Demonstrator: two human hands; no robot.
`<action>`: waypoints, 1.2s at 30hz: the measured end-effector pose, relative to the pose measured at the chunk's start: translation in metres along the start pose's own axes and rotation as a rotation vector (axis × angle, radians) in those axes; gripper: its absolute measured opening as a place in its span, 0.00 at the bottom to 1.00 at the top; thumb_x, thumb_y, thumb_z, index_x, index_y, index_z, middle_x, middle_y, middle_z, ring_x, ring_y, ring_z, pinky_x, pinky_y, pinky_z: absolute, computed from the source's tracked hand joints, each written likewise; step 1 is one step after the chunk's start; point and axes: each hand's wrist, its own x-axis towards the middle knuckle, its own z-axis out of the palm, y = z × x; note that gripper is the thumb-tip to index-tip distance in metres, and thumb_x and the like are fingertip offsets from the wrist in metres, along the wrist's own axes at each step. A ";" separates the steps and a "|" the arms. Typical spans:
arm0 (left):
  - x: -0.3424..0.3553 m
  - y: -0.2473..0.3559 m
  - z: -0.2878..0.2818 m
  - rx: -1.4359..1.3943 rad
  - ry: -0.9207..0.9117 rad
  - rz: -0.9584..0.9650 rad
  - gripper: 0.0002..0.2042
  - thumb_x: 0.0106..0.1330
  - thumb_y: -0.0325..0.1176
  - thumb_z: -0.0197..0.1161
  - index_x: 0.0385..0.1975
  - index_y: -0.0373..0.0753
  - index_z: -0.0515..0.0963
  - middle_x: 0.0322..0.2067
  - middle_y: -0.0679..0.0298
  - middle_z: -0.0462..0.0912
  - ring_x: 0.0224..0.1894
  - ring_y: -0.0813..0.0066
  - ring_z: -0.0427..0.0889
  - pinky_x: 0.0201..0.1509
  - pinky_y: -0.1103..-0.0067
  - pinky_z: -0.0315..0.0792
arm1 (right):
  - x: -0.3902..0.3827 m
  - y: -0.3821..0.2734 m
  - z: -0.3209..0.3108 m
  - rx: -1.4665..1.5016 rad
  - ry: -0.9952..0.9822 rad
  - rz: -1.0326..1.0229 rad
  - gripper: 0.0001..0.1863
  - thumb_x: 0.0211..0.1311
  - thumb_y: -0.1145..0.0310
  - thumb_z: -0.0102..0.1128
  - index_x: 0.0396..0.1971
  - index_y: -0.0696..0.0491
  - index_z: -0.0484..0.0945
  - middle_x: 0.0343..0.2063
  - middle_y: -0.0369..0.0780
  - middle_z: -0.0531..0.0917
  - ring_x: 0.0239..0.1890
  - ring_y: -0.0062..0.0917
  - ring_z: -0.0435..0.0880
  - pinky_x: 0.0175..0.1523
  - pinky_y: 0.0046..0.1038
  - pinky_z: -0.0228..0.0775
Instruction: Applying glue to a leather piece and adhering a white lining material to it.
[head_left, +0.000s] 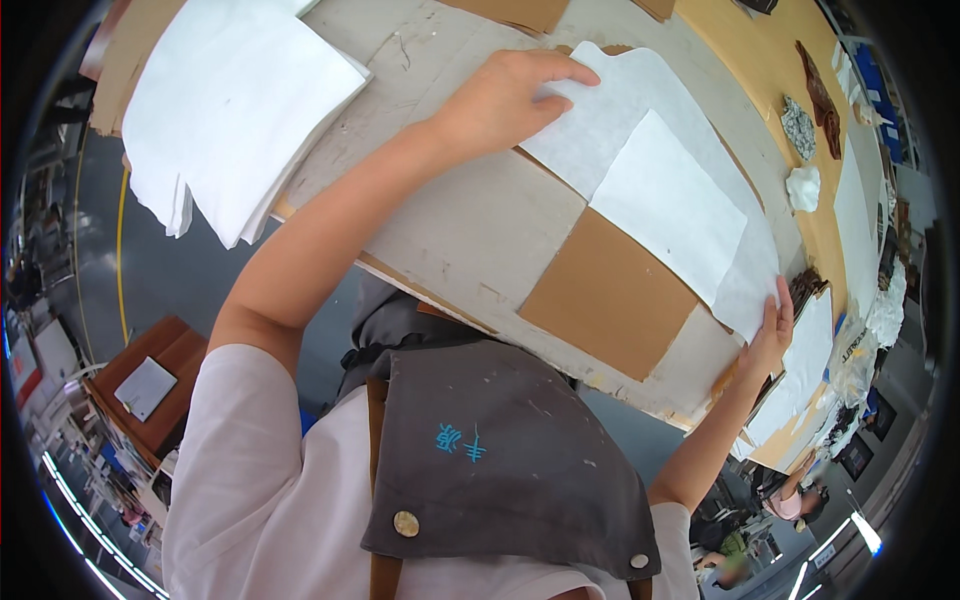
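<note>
A large white sheet [640,85] with a curved outline spans the space between my two hands on the grey work board [440,240]. At its far left edge, my left hand [510,100] holds it, thumb and index finger lying apart on top; the other fingers are hidden. My right hand [770,330] grips the sheet's right end between thumb and fingers. A smaller white four-sided piece [670,195] overlaps the sheet's near side. Partly beneath these lies a flat brown piece [610,290], its near half uncovered. More brown edging shows along the sheet's far side.
At the left, a thick stack of white sheets [230,110] overhangs the board edge. Beyond the board, the tan table [740,60] carries a grey speckled lump [798,128], a white crumpled wad [803,188] and a dark brown strip [820,100]. Other people appear at lower right.
</note>
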 end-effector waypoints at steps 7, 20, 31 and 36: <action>-0.001 0.000 0.000 0.037 0.019 0.029 0.14 0.62 0.25 0.57 0.48 0.41 0.78 0.46 0.61 0.81 0.45 0.68 0.79 0.54 0.76 0.72 | -0.001 0.003 0.001 0.034 -0.006 0.000 0.17 0.66 0.75 0.49 0.54 0.56 0.74 0.52 0.40 0.77 0.50 0.22 0.77 0.56 0.23 0.69; 0.000 -0.001 0.000 0.075 0.009 0.013 0.14 0.63 0.25 0.58 0.48 0.42 0.78 0.47 0.61 0.81 0.45 0.67 0.79 0.52 0.75 0.73 | -0.003 0.002 0.006 0.051 -0.013 0.012 0.17 0.66 0.75 0.49 0.55 0.56 0.73 0.51 0.40 0.77 0.49 0.21 0.77 0.55 0.22 0.69; -0.009 -0.007 -0.005 0.160 0.054 0.128 0.16 0.57 0.24 0.62 0.47 0.43 0.78 0.40 0.64 0.80 0.31 0.73 0.71 0.34 0.79 0.68 | -0.010 -0.006 0.014 -0.033 0.004 -0.014 0.17 0.66 0.73 0.47 0.54 0.59 0.73 0.49 0.41 0.77 0.48 0.21 0.75 0.55 0.19 0.65; -0.018 -0.001 -0.010 0.198 0.048 0.086 0.18 0.55 0.21 0.64 0.46 0.43 0.78 0.43 0.65 0.78 0.27 0.77 0.68 0.30 0.83 0.68 | -0.011 -0.009 0.014 -0.073 0.014 -0.025 0.17 0.67 0.73 0.47 0.53 0.59 0.74 0.48 0.41 0.78 0.48 0.20 0.75 0.55 0.19 0.65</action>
